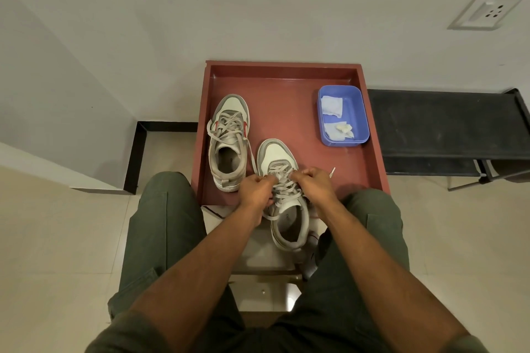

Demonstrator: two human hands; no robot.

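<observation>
Pinching laces (283, 184) of near sneaker (276, 155): left hand (254, 190), right hand (314, 182) both gripping.

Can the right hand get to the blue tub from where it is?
Likely yes. The right hand pinches a lace on the near shoe, so it must let go first; only bare tray lies between it and the blue tub.

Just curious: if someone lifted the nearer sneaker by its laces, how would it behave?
The nearer sneaker would probably dangle and swing: its laces look floppy. Its thick, broad sole suggests it keeps shape and hardly rolls.
</observation>
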